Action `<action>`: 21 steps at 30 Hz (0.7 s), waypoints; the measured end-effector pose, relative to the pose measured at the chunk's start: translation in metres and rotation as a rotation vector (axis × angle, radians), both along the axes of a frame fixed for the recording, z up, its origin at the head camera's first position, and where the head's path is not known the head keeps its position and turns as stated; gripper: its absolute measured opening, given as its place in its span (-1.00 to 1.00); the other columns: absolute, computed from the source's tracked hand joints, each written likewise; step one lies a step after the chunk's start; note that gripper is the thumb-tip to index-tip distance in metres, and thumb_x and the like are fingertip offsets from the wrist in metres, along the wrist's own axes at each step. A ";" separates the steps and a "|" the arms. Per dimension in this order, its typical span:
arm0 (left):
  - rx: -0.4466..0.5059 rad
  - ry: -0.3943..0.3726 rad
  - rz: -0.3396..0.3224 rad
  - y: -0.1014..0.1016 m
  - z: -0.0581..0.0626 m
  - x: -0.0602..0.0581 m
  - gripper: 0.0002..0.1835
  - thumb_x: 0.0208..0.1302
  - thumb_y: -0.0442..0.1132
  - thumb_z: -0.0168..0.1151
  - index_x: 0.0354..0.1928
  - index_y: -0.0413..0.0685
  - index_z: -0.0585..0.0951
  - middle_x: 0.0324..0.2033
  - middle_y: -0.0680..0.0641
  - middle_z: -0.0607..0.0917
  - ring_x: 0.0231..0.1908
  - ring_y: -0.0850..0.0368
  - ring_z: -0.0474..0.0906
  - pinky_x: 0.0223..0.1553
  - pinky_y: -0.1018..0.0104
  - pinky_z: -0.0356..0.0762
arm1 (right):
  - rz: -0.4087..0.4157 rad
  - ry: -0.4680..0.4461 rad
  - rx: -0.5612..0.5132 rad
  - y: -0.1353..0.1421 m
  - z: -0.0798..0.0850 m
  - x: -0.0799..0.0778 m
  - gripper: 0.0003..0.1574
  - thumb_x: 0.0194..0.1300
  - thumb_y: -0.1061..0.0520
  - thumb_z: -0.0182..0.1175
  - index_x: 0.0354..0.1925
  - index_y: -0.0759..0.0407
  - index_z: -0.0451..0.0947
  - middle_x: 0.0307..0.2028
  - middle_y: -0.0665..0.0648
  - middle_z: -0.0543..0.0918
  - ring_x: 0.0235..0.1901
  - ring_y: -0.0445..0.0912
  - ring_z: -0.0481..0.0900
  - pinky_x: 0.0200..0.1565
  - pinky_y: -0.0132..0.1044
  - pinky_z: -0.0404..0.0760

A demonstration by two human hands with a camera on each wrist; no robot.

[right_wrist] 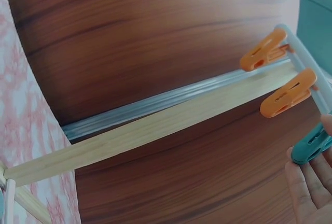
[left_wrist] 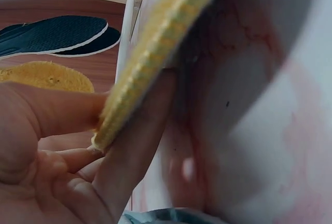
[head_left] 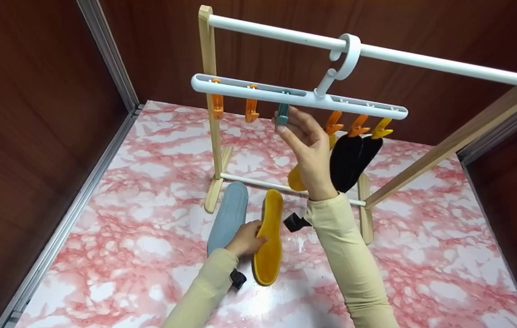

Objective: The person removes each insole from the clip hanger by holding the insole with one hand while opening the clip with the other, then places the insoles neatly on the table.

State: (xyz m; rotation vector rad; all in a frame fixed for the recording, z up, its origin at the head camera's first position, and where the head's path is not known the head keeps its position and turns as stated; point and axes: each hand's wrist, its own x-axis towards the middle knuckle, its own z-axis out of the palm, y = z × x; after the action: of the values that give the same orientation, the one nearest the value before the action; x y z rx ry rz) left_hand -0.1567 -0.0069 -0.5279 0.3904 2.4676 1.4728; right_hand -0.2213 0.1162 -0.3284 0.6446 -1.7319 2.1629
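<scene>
My left hand pinches the side edge of a yellow insole, raised from the surface. In the left wrist view the thumb lies on one face of this insole and fingers on the other. Higher up, my right hand holds a green clothespin hanging from a white clip hanger. The right wrist view shows fingers against the green clothespin, the hand partly cut off. A grey insole lies on the surface, left of the yellow one.
Two orange clothespins hang left of the green one. To the right, clothespins hold black insoles and a yellow insole, partly behind my right hand. The hanger hooks over a white rail on a wooden stand. Brown panels surround the marbled surface.
</scene>
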 end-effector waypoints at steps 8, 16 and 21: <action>-0.044 -0.008 0.062 0.006 -0.003 0.003 -0.78 0.22 -0.42 0.20 -0.11 -0.33 0.50 -0.26 -0.27 0.65 -0.30 -0.07 0.61 -0.22 0.08 0.61 | -0.009 -0.002 0.004 0.002 -0.005 0.001 -0.56 0.22 0.35 0.22 0.09 0.31 0.51 -0.02 0.21 0.65 -0.02 0.08 0.63 0.07 -0.14 0.56; -0.246 0.145 0.121 0.013 0.000 0.002 -0.64 0.14 -0.35 0.32 -0.08 -0.41 0.48 -0.42 -0.26 0.64 -0.43 -0.08 0.60 -0.36 0.09 0.59 | -0.029 -0.004 0.015 0.004 -0.006 0.000 -0.57 0.22 0.34 0.22 0.09 0.32 0.52 -0.02 0.21 0.65 -0.02 0.06 0.63 0.08 -0.15 0.56; -0.371 0.157 0.139 0.018 0.004 0.003 -0.40 0.17 -0.32 0.29 0.18 -0.57 0.37 -0.30 -0.37 0.66 -0.33 -0.18 0.65 -0.26 0.01 0.63 | -0.035 -0.007 0.012 0.004 -0.005 -0.001 -0.58 0.22 0.35 0.21 0.07 0.34 0.52 -0.05 0.20 0.66 -0.05 0.05 0.64 0.06 -0.16 0.57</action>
State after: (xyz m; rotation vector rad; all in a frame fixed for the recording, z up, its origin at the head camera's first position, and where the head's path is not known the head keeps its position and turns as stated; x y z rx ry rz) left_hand -0.1538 0.0112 -0.5241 0.2744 2.8681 1.0258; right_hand -0.2218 0.1200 -0.3333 0.6064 -1.7484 2.1352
